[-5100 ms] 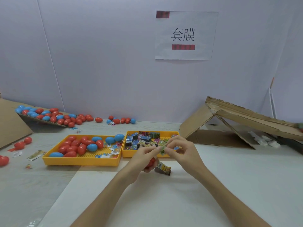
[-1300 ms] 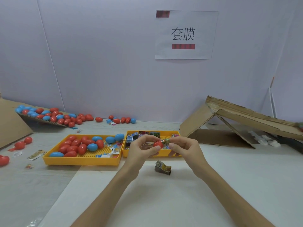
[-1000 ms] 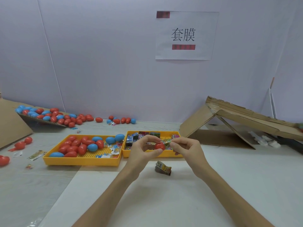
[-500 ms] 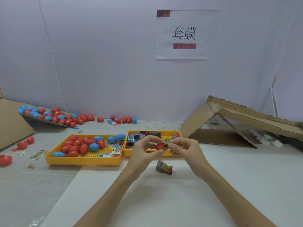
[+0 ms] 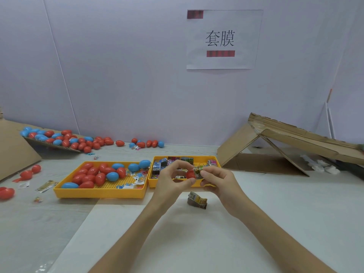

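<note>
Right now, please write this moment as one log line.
left hand: pinches red egg | right hand: pinches printed film sleeve against egg

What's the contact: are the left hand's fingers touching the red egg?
Touching. The head view shows the left hand pinching the red egg, its thumb pressed against the underside with no gap.

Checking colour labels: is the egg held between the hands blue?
No, the egg pinched in the left hand is red; the right hand holds a printed sleeve against it.
</note>
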Demonstrator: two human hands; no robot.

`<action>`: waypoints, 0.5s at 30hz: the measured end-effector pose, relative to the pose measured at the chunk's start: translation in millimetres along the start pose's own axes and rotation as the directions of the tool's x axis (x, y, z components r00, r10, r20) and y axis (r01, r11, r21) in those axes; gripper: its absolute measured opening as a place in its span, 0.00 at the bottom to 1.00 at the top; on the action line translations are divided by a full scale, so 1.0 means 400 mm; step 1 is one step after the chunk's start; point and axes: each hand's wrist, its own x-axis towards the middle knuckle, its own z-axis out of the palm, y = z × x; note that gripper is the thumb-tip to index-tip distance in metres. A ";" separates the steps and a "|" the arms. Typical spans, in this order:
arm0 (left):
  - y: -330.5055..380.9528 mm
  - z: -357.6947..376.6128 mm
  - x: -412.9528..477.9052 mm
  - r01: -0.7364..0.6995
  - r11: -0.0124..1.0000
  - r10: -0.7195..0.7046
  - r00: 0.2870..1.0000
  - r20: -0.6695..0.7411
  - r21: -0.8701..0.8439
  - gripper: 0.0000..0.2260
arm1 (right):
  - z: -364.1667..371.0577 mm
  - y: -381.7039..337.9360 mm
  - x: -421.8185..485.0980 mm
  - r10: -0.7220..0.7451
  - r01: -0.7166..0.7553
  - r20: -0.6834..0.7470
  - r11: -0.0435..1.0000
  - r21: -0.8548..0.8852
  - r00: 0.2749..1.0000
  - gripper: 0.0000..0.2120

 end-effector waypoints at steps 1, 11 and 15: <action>0.000 0.000 0.000 0.001 1.000 -0.001 1.000 -0.001 0.005 0.14 | 0.000 0.000 0.000 0.013 -0.013 0.004 1.000 0.017 1.000 0.05; -0.002 0.000 0.002 0.002 1.000 -0.002 1.000 -0.002 0.026 0.15 | 0.003 -0.003 -0.005 0.071 -0.074 0.036 0.993 0.087 0.997 0.08; -0.003 0.001 0.003 -0.006 0.999 0.006 1.000 -0.006 0.047 0.15 | 0.003 0.002 -0.002 0.096 -0.098 0.037 0.993 0.072 0.995 0.08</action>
